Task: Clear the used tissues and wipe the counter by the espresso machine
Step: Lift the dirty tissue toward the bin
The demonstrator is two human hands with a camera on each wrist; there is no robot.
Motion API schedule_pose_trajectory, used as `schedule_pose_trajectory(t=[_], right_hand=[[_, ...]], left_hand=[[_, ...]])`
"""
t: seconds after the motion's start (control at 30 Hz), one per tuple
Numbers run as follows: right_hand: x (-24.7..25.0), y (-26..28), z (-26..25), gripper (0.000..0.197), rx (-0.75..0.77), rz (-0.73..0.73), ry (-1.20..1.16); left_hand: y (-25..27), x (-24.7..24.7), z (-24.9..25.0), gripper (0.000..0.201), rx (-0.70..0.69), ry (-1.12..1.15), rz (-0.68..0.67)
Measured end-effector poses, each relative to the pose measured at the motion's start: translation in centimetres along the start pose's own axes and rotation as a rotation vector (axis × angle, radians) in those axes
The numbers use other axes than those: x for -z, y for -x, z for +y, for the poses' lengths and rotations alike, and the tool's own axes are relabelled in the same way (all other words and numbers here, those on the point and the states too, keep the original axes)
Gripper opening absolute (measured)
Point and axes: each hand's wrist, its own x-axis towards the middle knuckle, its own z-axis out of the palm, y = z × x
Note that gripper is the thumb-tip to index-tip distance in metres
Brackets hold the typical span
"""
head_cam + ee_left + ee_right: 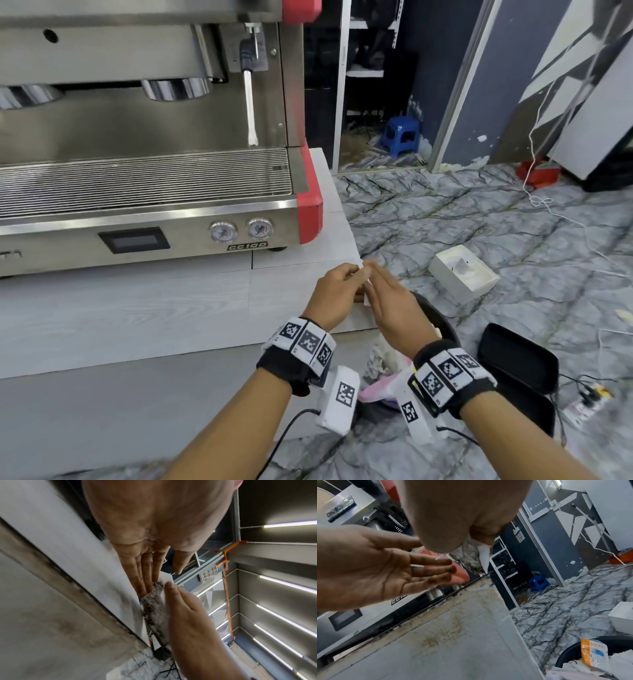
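Over the right front corner of the surface, a white tissue sits between the two hands, raised clear of the top beside the espresso machine. It looks like a sheet being folded or flattened into a pad, probably so it can wipe the stained patch seen in the right wrist view. The left hand has its fingers straight along one face of the tissue, a released grip that presses rather than clenches. The right hand lies against the other face with its fingers stretched forward; the right wrist view shows white paper poking out past its fingertips, yet whether any finger curls round it cannot be told. Below the right wrist a black bin holds crumpled paper, placed handy for dropping waste. A white tissue box stands on the marble floor, well apart.
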Motion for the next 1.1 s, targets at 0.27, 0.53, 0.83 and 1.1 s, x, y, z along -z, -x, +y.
schedule_pose_trajectory(t=[0.27, 0.53, 0.83, 1.1], right_hand=[[3.9, 0.1, 4.6, 0.061, 0.072, -0.077, -0.173], [8.4, -1.5, 11.2, 0.050, -0.258, -0.174, -0.831], [8.0, -2.0, 16.5, 0.025, -0.501, -0.498, -1.162], [5.3, -1.8, 20.8, 0.011, -0.476, -0.453, -0.862]], left_hand=[[-3.3, -5.1, 0.0, 0.016, 0.004, 0.080, 0.246], [-4.7, -10.4, 0.3, 0.013, -0.037, 0.101, 0.326], [-6.0, -13.8, -1.3, 0.014, 0.022, 0.063, 0.372], [-8.3, -15.2, -8.4, 0.012, 0.212, -0.194, 0.474]])
